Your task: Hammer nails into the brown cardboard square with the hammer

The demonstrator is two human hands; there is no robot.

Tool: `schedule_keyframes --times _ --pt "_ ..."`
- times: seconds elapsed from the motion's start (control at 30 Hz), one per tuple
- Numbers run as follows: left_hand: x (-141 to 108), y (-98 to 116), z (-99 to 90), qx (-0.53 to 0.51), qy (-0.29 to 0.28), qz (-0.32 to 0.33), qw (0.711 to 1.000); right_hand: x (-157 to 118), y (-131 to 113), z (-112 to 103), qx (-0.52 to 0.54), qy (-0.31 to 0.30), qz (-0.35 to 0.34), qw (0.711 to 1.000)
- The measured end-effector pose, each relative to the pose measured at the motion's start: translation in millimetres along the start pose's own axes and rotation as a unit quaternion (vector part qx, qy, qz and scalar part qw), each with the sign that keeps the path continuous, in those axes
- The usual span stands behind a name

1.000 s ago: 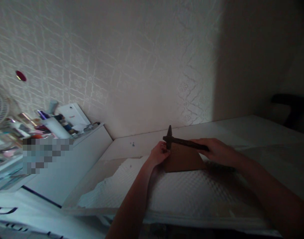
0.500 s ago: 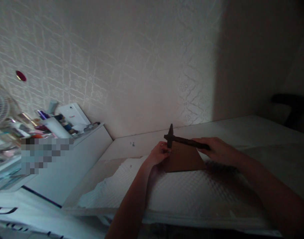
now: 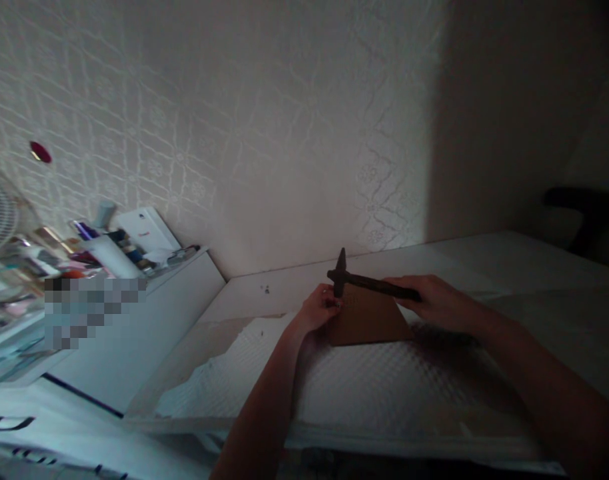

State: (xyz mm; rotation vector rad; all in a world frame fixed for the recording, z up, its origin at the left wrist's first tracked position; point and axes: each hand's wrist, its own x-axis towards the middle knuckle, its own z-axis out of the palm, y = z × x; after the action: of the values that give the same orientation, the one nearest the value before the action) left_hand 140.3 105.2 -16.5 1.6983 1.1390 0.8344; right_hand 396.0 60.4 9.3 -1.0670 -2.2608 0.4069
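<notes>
Behind everything we see a patterned wall (image 3: 284, 133), and along its foot runs our pale bench (image 3: 504, 267). At its left stands a white cabinet (image 3: 154, 327), crowded on top with small containers whose contents we cannot make out. A white quilted sheet (image 3: 354, 390) covers part of the bench, and on it, between our arms, lies a brown board (image 3: 369, 323). Our right hand (image 3: 429, 303) is closed around the handle of a dark hammer (image 3: 377, 285), its head over the board's left side. Our left hand (image 3: 317, 310) has its fingers curled in beside that head; we cannot tell what they grip, if anything. On the cabinet, a white box (image 3: 148, 230) bears red lettering too small to read, near a white cylinder (image 3: 115, 259). Faint little marks, also unreadable, show on the board near the hammer head.
</notes>
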Motion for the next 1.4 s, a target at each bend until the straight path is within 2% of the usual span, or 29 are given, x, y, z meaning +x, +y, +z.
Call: schedule_keyframes --times 0.3,0.63,1.1,1.4 --pt "2.7 -7.1 -2.3 0.017 -0.003 0.022 1.0 0.7 1.6 2.0 0.011 -0.007 -0.006 1.0" --pt "0.9 -3.4 -0.6 0.03 0.011 0.027 0.999 0.1 0.8 0.2 -0.001 -0.019 -0.004 1.0" --pt "3.2 -8.7 -1.7 0.048 0.027 0.02 0.998 -0.1 1.3 0.6 -0.011 -0.01 0.001 1.0" --pt "3.8 -8.9 -1.1 0.052 0.035 0.023 0.998 -1.1 0.7 -0.1 -0.053 0.004 0.012 0.999"
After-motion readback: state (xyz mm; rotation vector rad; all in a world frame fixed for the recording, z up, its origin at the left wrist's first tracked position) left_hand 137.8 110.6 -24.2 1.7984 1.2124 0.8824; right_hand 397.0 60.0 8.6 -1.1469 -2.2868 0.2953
